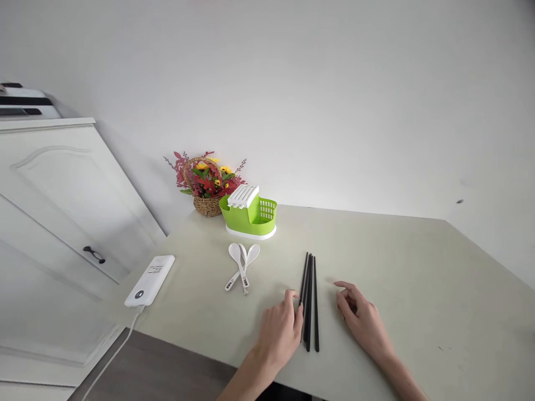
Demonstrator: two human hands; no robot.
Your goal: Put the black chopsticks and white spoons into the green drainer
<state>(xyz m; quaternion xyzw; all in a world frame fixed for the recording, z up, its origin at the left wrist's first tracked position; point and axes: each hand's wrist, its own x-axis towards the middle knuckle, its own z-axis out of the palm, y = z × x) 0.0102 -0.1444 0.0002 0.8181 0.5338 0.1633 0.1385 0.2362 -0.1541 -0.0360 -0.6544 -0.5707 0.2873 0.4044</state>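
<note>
The person's left hand point(280, 329), low and just left of the frame's middle, has its fingers bent against the left edge of the black chopsticks point(309, 301); whether it grips one or only touches it cannot be told. The chopsticks lie on the table point(401, 262) in the lower middle of the frame, side by side and close together, their length running up and down the frame. The right hand point(364, 322), to the right of them, is loosely open and holds nothing, its index finger extended toward them but apart. Left of the chopsticks, near the center, white spoons point(235, 253) lie crossed, bowls pointing up the frame. Above the spoons stands a green holder point(246, 218) with a white slotted top and white base. A wicker basket of red and yellow flowers point(208, 206) is just behind its left end. Toward the lower left, a white power bank point(149, 281) with a white cable point(115, 356) lies at the table's edge. A white cabinet point(54, 223) fills the left side, and a pale wall point(334, 100) spans the top.
</note>
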